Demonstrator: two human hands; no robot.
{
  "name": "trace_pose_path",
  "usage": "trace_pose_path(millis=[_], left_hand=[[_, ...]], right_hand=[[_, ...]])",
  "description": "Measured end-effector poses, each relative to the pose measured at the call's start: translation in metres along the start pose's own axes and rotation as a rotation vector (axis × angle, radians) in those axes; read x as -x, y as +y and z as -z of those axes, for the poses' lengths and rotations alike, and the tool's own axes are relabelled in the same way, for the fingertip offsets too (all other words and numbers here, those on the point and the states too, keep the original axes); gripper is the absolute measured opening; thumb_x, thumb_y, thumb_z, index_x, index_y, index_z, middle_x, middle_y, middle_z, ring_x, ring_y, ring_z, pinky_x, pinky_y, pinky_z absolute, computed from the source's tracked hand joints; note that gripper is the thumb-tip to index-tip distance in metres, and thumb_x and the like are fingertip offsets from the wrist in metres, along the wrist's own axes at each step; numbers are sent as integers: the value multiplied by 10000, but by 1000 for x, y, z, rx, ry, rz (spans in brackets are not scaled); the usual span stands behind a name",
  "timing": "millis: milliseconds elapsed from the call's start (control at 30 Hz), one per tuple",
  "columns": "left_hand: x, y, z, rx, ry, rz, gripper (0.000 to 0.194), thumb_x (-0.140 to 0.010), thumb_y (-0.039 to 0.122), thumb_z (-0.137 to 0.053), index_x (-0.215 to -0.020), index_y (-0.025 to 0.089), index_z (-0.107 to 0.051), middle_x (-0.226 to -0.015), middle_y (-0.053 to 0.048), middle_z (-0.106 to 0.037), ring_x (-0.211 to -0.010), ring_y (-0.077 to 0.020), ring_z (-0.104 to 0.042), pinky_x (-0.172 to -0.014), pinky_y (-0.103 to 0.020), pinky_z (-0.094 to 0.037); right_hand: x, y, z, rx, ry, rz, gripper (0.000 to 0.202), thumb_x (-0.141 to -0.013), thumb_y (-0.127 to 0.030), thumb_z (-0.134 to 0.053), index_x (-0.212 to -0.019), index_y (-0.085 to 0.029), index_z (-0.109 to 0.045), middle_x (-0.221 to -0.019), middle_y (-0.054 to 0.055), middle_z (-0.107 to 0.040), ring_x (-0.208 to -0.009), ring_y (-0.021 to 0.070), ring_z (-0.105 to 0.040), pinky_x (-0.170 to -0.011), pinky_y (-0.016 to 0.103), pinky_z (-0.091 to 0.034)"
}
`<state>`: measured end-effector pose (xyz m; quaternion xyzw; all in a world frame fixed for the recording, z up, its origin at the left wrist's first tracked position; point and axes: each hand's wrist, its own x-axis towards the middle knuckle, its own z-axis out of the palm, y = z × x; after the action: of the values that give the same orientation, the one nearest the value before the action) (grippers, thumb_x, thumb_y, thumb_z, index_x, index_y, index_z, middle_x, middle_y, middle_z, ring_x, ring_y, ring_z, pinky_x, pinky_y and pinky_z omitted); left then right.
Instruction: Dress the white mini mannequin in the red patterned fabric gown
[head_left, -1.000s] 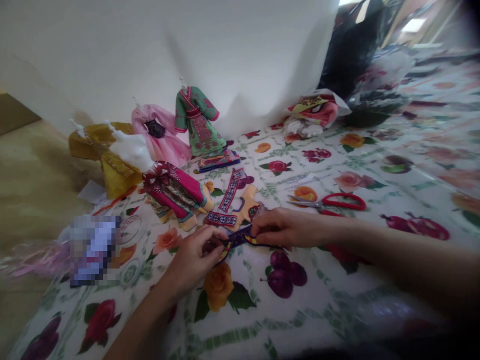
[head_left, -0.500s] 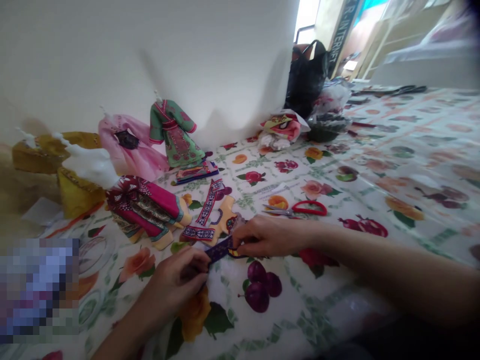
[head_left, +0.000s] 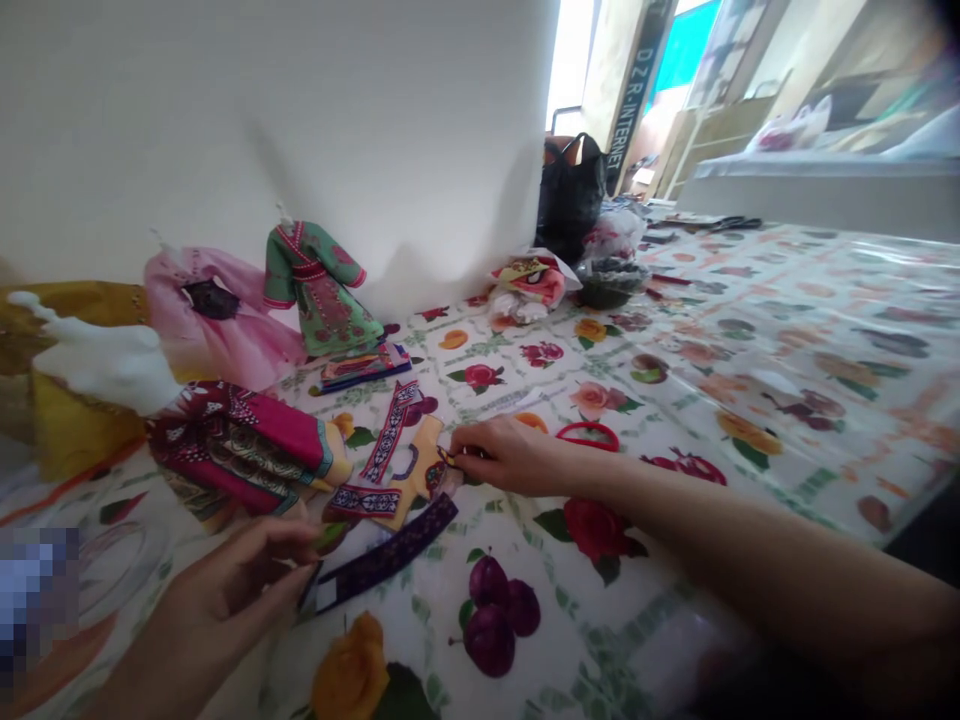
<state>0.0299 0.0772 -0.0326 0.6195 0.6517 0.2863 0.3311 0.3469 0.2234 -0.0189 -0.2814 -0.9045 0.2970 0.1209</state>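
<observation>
A dark purple patterned fabric strip (head_left: 397,552) lies slightly curved on the flowered cloth. At its left end is my left hand (head_left: 232,590), thumb and forefinger closing on a dark bit that looks like the strip's end. My right hand (head_left: 506,455) pinches a small dark-and-yellow piece, mostly hidden by the fingers, above the edge of a yellow garment piece (head_left: 424,455) with a rounded neck cutout. Two patterned trim strips, one upright (head_left: 390,435) and one lying flat (head_left: 365,500), rest beside that garment piece. Red-handled scissors (head_left: 589,436) lie partly behind my right forearm.
Small dressed figures stand along the wall: a green dress (head_left: 322,290), a pink dress (head_left: 217,310) and a white form in a magenta outfit (head_left: 247,440). Folded fabrics (head_left: 364,368) lie by the green dress. A black bag (head_left: 574,195) and plastic-wrapped items (head_left: 611,270) sit farther back.
The purple strip, held between both hands before, now lies spread on the cloth. My left hand moved left and down; my right moved up beside the yellow piece. The view shifted.
</observation>
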Motion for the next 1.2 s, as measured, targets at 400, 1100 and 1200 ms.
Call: trace_pose_path(millis=[400,1100,1200], left_hand=[[-8,-20,3,-488,140,-171,284,-845,500,-559,-1022,311,-677,-1076,-35,-726,-907,-274,-711,-728,-363,-576],[20,56,-56,-561,-168,-322,270,-909,157,-496,-1153,200,-603,-1169,-84,-653,-1076,-249,-603,-943,-427,-529],[21,56,-56,-546,-207,-285,333,-896,181,-537,-1225,209,-578,-1270,-95,-611,-1154,-272,-570,-992,-466,-505]], right_hand=[[-7,9,-3,327,46,-165,215,-977,-290,-406,-881,-165,-553,-909,81,-627,-705,151,-526,-591,274,-283],[-7,29,-3,331,9,-190,248,-948,-409,-477,-841,-201,-560,-785,66,-637,-668,194,-569,-592,295,-315],[-6,26,-4,352,6,-194,220,-938,-375,-478,-819,-197,-532,-800,76,-624,-694,204,-561,-602,303,-319]])
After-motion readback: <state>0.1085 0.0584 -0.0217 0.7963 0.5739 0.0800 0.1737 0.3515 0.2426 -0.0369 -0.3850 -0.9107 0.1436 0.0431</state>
